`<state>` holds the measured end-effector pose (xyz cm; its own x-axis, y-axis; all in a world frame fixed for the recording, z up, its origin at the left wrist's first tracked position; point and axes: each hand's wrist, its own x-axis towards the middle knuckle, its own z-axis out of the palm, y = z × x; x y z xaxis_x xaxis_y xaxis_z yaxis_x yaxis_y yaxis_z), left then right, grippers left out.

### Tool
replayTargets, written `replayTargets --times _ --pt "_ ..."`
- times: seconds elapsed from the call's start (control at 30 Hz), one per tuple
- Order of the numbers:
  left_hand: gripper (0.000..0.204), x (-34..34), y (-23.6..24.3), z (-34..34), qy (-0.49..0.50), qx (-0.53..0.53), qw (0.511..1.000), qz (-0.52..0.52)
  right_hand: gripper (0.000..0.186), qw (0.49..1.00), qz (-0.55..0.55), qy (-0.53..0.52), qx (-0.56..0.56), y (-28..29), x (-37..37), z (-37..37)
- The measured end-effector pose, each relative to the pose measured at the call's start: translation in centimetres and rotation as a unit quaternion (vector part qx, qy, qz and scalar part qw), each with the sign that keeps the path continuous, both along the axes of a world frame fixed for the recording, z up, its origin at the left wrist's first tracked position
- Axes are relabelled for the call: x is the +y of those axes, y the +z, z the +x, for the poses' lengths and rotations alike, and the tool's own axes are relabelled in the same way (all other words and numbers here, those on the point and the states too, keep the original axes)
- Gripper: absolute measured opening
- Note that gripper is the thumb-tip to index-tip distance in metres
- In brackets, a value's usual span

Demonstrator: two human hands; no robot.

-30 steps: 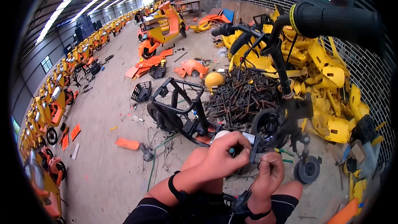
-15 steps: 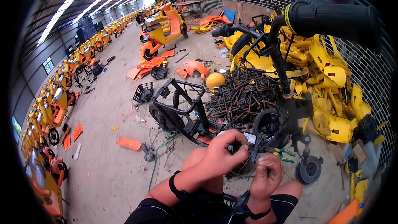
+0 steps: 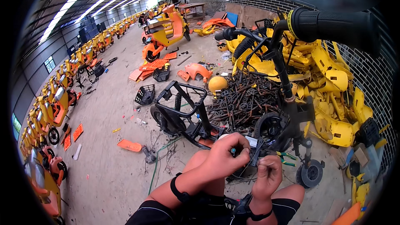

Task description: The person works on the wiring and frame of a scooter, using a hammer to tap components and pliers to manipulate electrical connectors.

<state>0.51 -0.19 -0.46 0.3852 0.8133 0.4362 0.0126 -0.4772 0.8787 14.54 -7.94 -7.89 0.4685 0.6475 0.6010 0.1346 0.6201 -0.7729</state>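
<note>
My left hand (image 3: 229,152) is closed in front of the stripped black scooter frame (image 3: 201,114), its fingers curled round something small and dark with a teal end, too hidden to name. Close by on the right, my right hand (image 3: 270,174) is raised with thumb and fingertips pinched together. Whatever sits in that pinch is too small to make out. Just beyond the hands is a silver-white box-like part (image 3: 251,141) on the frame. Pliers (image 3: 286,158) with green and yellow handles lie beyond my right hand.
The scooter's handlebar grip (image 3: 333,27) juts in at upper right, above its steering column (image 3: 284,79). Behind are a heap of rusty metal parts (image 3: 246,104) and piled yellow panels (image 3: 333,79). A black basket (image 3: 145,95) and an orange panel (image 3: 129,145) lie on the left floor.
The view has shifted very slightly. Both hands keep nearly the same pose and place, with the fingers still closed.
</note>
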Motion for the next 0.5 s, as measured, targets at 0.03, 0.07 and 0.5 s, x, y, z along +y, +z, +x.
replayTargets --times 0.03,0.07,0.5 --pt "0.009 -0.04 0.02 0.02 0.004 0.002 1.000 0.004 0.010 1.000 0.000 0.012 0.005 0.06 -0.10 0.00" --pt "0.009 -0.08 -0.10 -0.04 0.003 -0.003 1.000 -0.005 0.010 1.000 -0.001 0.025 0.011 0.12 -0.26 0.00" --pt "0.009 -0.07 -0.66 -0.29 0.008 -0.026 0.998 -0.050 0.010 1.000 -0.007 0.020 -0.001 0.01 0.32 0.01"
